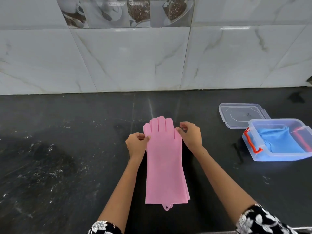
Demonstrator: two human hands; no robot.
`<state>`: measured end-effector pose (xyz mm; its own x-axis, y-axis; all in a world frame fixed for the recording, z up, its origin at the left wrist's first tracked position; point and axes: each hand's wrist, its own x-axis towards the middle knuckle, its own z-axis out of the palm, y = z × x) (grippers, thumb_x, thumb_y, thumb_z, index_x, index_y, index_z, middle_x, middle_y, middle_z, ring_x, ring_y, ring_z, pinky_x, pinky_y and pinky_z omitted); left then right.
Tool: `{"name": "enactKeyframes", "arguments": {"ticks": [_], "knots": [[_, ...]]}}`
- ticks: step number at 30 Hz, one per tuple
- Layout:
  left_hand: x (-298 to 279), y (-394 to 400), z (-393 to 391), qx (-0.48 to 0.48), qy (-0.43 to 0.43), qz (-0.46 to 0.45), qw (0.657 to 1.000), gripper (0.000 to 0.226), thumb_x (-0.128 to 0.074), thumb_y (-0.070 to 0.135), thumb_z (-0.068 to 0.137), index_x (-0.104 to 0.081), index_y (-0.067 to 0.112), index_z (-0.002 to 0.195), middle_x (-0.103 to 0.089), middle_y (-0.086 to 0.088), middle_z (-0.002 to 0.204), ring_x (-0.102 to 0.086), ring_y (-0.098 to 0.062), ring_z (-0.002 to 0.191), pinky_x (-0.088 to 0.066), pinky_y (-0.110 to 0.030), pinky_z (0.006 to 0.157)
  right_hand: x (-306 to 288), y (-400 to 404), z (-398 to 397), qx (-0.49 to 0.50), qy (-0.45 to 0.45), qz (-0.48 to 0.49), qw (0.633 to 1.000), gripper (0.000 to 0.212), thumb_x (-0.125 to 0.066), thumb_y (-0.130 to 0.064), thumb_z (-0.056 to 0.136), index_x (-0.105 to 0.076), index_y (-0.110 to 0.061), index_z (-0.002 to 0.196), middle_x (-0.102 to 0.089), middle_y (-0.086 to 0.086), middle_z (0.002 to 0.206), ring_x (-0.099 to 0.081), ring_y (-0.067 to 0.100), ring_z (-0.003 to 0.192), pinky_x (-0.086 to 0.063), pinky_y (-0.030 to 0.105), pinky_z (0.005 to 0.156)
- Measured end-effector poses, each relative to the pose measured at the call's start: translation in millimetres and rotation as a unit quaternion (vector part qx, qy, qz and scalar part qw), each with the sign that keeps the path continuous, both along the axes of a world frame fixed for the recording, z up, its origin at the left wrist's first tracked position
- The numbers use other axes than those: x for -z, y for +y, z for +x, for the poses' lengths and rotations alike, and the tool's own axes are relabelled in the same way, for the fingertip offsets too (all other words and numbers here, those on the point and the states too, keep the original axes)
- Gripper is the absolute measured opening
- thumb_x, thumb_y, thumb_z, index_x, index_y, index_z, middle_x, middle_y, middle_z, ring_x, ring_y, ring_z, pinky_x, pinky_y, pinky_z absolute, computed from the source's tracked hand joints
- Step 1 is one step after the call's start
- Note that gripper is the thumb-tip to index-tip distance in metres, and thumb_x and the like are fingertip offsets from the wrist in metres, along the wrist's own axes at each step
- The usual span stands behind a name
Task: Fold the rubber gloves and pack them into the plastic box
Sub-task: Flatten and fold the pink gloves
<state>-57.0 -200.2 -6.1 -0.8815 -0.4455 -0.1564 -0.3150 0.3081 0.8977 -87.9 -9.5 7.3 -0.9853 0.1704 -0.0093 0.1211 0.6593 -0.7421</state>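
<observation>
Head view: flat pink rubber gloves (164,166) are laid stacked on the black stone counter (67,157), pinched at the left edge by the left hand (137,144) and at the thumb by the right hand (190,134). At right, folded blue gloves (280,141) are held in the clear plastic box (276,156).

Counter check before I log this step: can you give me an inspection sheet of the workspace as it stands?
Surface: dark stone counter, pale flecks on it.
Job's things: pink gloves lie flat and stacked, unfolded, fingers toward the wall; open box at the right holds a blue glove; lid lies behind the box.
Clutter: nothing seen.
Grippers: left hand pinches the gloves' left edge; right hand pinches the right edge by the thumb.
Cables: nothing seen.
Surroundings: marbled wall tiles, patterned sleeves.
</observation>
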Motion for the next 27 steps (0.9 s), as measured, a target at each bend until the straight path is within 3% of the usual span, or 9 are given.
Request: {"name": "enactKeyframes", "arguments": {"ticks": [2, 5, 11, 16, 19, 22, 27], "knots": [[1, 0, -4, -0.012, -0.007, 0.010, 1.000, 0.015, -0.077, 0.016, 0.077, -0.073, 0.007, 0.088, -0.072, -0.004, 0.081, -0.069, -0.019, 0.075, -0.058, -0.035, 0.078, 0, -7, -20, -0.021, -0.023, -0.005, 0.999, 0.036, -0.065, -0.022, 0.087, -0.061, -0.007, 0.119, -0.069, 0.007, 0.112, -0.064, 0.021, 0.102, -0.051, 0.033, 0.089], [3, 1, -5, -0.023, -0.013, 0.020, 0.999, 0.009, -0.075, 0.018, 0.078, -0.071, 0.011, 0.082, -0.070, 0.001, 0.076, -0.069, -0.019, 0.074, -0.058, -0.040, 0.079, 1, -16, -37, -0.023, -0.038, -0.006, 0.999, 0.031, -0.070, -0.015, 0.082, -0.065, -0.008, 0.113, -0.071, 0.006, 0.106, -0.066, 0.020, 0.097, -0.053, 0.033, 0.086], [11, -5, -4, -0.048, -0.020, 0.051, 0.997, 0.011, -0.068, 0.021, 0.085, -0.067, 0.010, 0.082, -0.070, -0.004, 0.084, -0.068, -0.023, 0.082, -0.057, -0.045, 0.082, -8, -35, -47, -0.001, 0.049, -0.065, 0.997, 0.018, -0.073, -0.008, 0.076, -0.072, -0.014, 0.093, -0.075, -0.001, 0.087, -0.068, 0.012, 0.081, -0.056, 0.028, 0.075], [11, -7, -9, -0.013, -0.024, -0.001, 1.000, 0.012, -0.073, 0.020, 0.082, -0.066, 0.011, 0.079, -0.069, -0.005, 0.081, -0.068, -0.023, 0.077, -0.058, -0.044, 0.078, 3, -29, -46, -0.019, -0.010, -0.003, 1.000, 0.031, -0.066, -0.019, 0.086, -0.064, -0.013, 0.116, -0.070, 0.001, 0.111, -0.065, 0.018, 0.103, -0.053, 0.035, 0.087], [9, -5, -8, -0.011, -0.017, -0.022, 1.000, 0.013, -0.073, 0.021, 0.081, -0.066, 0.010, 0.079, -0.069, -0.005, 0.079, -0.067, -0.022, 0.075, -0.058, -0.043, 0.077, 9, -12, -29, -0.016, 0.012, 0.022, 1.000, 0.035, -0.062, -0.023, 0.089, -0.059, -0.012, 0.121, -0.065, 0.004, 0.119, -0.061, 0.021, 0.108, -0.052, 0.037, 0.090], [6, -4, -2, -0.005, -0.017, -0.015, 1.000, 0.011, -0.074, 0.020, 0.081, -0.069, 0.010, 0.082, -0.068, -0.002, 0.078, -0.067, -0.019, 0.075, -0.059, -0.041, 0.078, 13, 8, 2, 0.021, 0.010, 0.005, 1.000, 0.026, -0.066, -0.026, 0.086, -0.065, -0.011, 0.107, -0.070, 0.002, 0.098, -0.064, 0.014, 0.086, -0.054, 0.031, 0.076], [4, -4, 31, 0.040, -0.043, -0.007, 0.998, 0.016, -0.079, 0.021, 0.076, -0.072, 0.008, 0.082, -0.071, -0.003, 0.077, -0.069, -0.018, 0.073, -0.059, -0.035, 0.074, 7, 23, 64, -0.024, -0.070, 0.005, 0.997, 0.018, -0.076, -0.038, 0.075, -0.072, -0.022, 0.080, -0.070, -0.013, 0.072, -0.063, 0.001, 0.064, -0.055, 0.024, 0.063]]}}
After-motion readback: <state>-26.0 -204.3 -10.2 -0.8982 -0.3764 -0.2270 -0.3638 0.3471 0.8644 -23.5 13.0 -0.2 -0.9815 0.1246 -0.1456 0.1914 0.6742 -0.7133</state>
